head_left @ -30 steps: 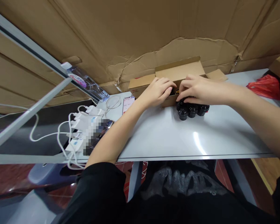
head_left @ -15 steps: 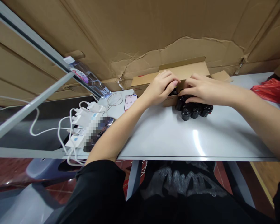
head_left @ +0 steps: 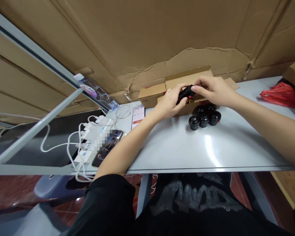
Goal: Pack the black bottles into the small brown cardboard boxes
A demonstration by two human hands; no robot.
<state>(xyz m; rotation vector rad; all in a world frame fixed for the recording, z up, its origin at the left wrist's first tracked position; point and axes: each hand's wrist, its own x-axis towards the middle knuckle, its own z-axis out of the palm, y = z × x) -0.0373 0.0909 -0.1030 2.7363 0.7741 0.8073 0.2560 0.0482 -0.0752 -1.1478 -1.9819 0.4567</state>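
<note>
Both my hands are raised over an open cardboard box [head_left: 151, 95], and a small black cylindrical part [head_left: 186, 94] is held between them. My left hand [head_left: 170, 102] grips its lower end, and the fingers of my right hand [head_left: 213, 91] pinch its upper end. Just below it shows a small brass-coloured piece [head_left: 190, 101], partly hidden by my fingers. Several black round-topped caps [head_left: 203, 118] stand grouped on the grey table [head_left: 172, 147] by the box's front, to the right of my left hand. The box's inside is hidden by my hands.
A timer phone [head_left: 137, 116] lies behind my left forearm, with another phone [head_left: 107, 147] nearer. White chargers and cables [head_left: 85, 144] sprawl at the table's left end. A plastic water bottle [head_left: 96, 93] lies beyond them, and a red plastic bag [head_left: 281, 93] sits at the right. Cardboard sheeting lines the back.
My hands have lifted off the box front and come up, now holding the black part between them. The caps no longer sit under my right hand, and the view has shifted slightly.
</note>
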